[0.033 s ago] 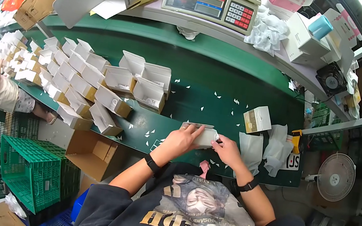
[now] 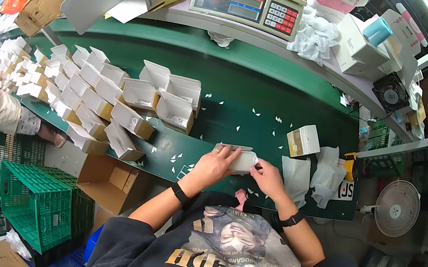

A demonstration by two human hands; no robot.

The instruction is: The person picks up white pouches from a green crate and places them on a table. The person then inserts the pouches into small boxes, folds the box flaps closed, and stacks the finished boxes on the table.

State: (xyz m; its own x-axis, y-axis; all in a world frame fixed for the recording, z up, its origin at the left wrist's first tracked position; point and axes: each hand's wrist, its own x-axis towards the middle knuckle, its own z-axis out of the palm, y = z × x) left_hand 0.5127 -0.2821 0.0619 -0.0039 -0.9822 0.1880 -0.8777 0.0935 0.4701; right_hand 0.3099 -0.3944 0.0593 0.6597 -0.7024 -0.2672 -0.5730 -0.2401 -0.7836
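Both hands meet at the near edge of the green counter (image 2: 267, 91): left hand (image 2: 215, 163) and right hand (image 2: 269, 178) have their fingers closed around a small white box (image 2: 243, 160), held between them. Just right lie white plastic bags (image 2: 312, 176); beyond, a closed white-and-tan carton (image 2: 303, 140); far left, rows of open boxes (image 2: 100, 99).
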